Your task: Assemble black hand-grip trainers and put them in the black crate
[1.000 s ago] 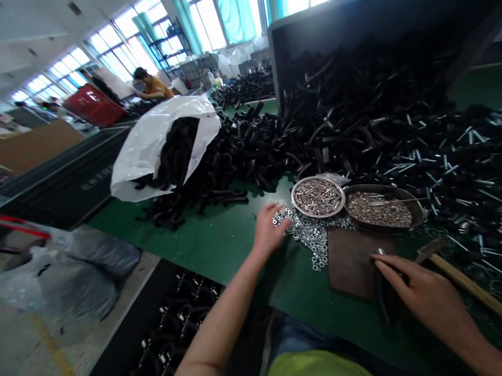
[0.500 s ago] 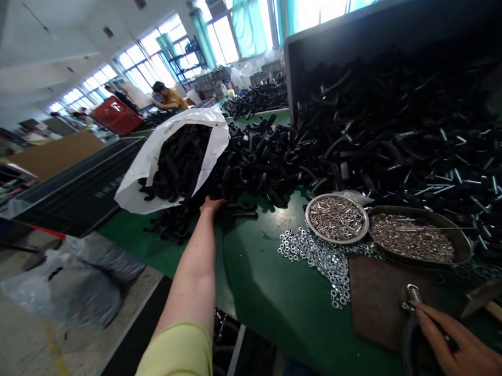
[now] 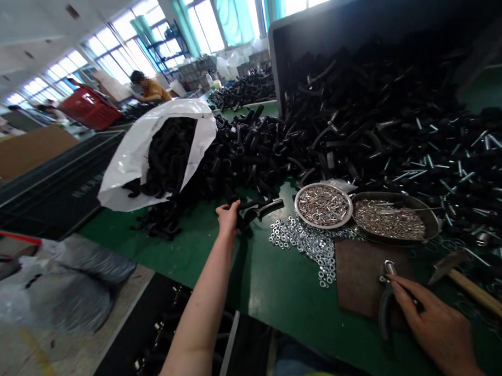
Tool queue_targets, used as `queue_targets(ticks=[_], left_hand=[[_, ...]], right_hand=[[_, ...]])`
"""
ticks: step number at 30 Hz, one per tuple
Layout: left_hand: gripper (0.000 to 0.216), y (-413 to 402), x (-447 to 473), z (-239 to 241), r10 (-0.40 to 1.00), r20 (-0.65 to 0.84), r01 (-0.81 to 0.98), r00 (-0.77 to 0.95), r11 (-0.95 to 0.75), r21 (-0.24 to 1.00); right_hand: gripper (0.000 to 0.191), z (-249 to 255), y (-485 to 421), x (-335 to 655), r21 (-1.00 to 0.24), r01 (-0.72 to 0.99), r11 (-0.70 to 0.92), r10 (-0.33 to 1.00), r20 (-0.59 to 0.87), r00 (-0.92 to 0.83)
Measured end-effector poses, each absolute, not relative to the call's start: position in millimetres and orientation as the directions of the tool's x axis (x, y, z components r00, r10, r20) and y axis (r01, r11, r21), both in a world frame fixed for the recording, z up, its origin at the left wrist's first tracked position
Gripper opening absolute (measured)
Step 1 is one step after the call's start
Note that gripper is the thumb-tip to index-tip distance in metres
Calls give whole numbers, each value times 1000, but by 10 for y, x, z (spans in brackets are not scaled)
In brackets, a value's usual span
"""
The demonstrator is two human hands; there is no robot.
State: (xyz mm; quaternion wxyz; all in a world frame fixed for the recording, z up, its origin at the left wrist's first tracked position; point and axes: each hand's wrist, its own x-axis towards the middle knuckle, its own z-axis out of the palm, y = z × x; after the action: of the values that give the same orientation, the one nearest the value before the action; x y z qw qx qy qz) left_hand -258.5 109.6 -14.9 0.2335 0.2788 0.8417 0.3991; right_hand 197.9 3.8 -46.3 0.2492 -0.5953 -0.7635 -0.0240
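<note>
My left hand [image 3: 228, 217] is closed on black curved parts [image 3: 260, 208] that stick out to its right, just above the green table. Their exact number is hard to make out. My right hand [image 3: 432, 313] pinches a black curved handle [image 3: 386, 309] with a metal end and a coiled spring at its top, over a brown plate [image 3: 355, 280]. Loose silver nuts [image 3: 304, 243] lie between the hands. Behind them stand a round bowl of small metal pins [image 3: 323, 204] and an oval tray of similar pins [image 3: 387, 219].
A white sack [image 3: 122, 170] spills black parts at the left. A large dark bin [image 3: 295, 49] stands behind a heap of black parts [image 3: 266, 149]. A hammer [image 3: 481, 295] lies at the right. Grey bags [image 3: 65, 287] rest on the floor. A person [image 3: 151, 88] sits farther back.
My left hand has moved right and away from the sack, bringing black parts out from the pile. The right hand keeps its hold on the handle. The view has shifted slightly.
</note>
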Motion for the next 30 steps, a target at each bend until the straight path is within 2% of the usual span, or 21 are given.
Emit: queue_targets(ticks=[6,10,12,17,20,22,24,26,27,28,30], left_hand=[[62,722,-2189,-80,918,-186,520,-352,357,776],[72,635,-2305,101,966,-219,741,-134,245,626],[65,674,-2369,164,967,-235,821,-100,213,529],[28,796,-2400,300,977,-166,914,-131,184,362],[21,767,-2376,439,989,-105,932,-103,133,336],[23,697,-2301,531,991,-85,912,-103,128,389],[28,583,-2111,587,984,-121,757,-133,180,628],[30,422,-1774,591,966,-236,324,-103,257,910],[30,327,-1557,574,954,-297,70,-27,299,952],[32,227,-1318,546,935,-344,-117,89,353,928],[39,30,-827,473,879,-395,-322,268,468,823]], right_hand=[[38,-452,24,1984,-310,892,328,890,417,-183],[36,-420,11,2015,-423,855,299,930,329,-163],[35,-389,19,2035,-507,814,283,948,278,-156],[33,-225,60,2083,-656,727,201,979,166,-120],[30,-84,58,2105,-700,695,165,986,136,-98],[29,10,45,2105,-736,666,125,992,103,-73],[29,94,29,2082,-785,615,76,997,62,-44],[29,169,7,2029,-835,548,38,999,28,-27],[29,203,-7,1991,-857,515,28,1000,20,-22],[29,235,-24,1946,-875,484,27,1000,21,-18],[29,295,-67,1846,-900,433,47,999,47,-11]])
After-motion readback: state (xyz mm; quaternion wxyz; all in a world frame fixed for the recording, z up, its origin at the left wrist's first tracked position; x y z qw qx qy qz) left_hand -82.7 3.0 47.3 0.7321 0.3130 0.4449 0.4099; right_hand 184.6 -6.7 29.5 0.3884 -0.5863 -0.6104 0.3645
